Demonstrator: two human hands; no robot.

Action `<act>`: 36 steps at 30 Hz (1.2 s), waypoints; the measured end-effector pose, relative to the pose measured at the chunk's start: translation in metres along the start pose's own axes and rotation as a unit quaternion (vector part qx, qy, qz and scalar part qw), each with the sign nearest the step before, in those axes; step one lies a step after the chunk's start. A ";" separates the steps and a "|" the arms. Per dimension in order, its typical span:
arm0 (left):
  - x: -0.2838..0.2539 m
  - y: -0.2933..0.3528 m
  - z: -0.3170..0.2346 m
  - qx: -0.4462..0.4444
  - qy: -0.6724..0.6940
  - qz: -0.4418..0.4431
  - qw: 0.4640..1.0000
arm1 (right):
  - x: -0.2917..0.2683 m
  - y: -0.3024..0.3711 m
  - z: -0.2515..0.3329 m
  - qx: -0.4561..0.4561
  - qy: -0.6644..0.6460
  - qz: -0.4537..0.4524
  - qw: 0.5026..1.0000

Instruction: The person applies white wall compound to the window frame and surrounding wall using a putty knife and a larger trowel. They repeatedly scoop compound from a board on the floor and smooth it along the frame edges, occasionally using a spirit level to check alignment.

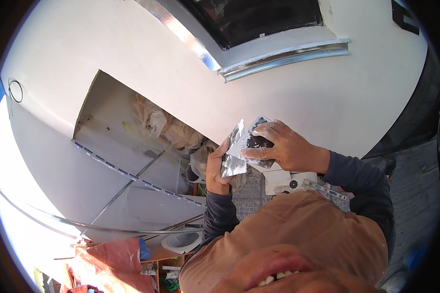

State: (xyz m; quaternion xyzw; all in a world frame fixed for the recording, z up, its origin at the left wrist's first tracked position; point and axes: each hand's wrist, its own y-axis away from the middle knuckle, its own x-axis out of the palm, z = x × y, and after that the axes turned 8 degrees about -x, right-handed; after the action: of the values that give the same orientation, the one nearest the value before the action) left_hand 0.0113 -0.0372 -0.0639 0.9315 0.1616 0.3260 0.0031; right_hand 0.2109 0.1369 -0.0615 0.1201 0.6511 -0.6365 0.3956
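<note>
In front of my chest, my left hand grips a shiny flat metal putty knife, its blade streaked with white filler. My right hand wraps its fingers over a second putty knife, dark-backed and also smeared with white. The two blades meet or overlap at their near edges; which lies in front is hard to tell. White residue coats the fingers of my right hand. Both handles are mostly hidden by my hands.
A pale wall has a rectangular opening with plastic-wrapped material inside. Above, a metal profile edges a dark recess. A spirit level lies by a white box-like object. Lower left are a metal rail and red sheeting.
</note>
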 end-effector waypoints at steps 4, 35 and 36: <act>-0.011 0.014 -0.016 -0.016 0.195 0.188 0.962 | -0.004 0.016 -0.017 0.249 -0.219 -0.017 0.943; -0.041 0.007 0.024 0.338 -0.072 -0.203 0.916 | -0.089 -0.205 -0.193 0.132 -0.560 -0.267 0.773; -0.045 0.007 0.024 0.334 -0.071 -0.208 0.917 | -0.087 -0.211 -0.199 0.140 -0.564 -0.267 0.768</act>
State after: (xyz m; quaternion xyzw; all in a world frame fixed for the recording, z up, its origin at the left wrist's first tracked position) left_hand -0.0049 -0.0551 -0.1094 0.8446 0.4500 0.1783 -0.2289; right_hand 0.0566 0.3170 0.1270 -0.3855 0.2200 -0.7539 0.4844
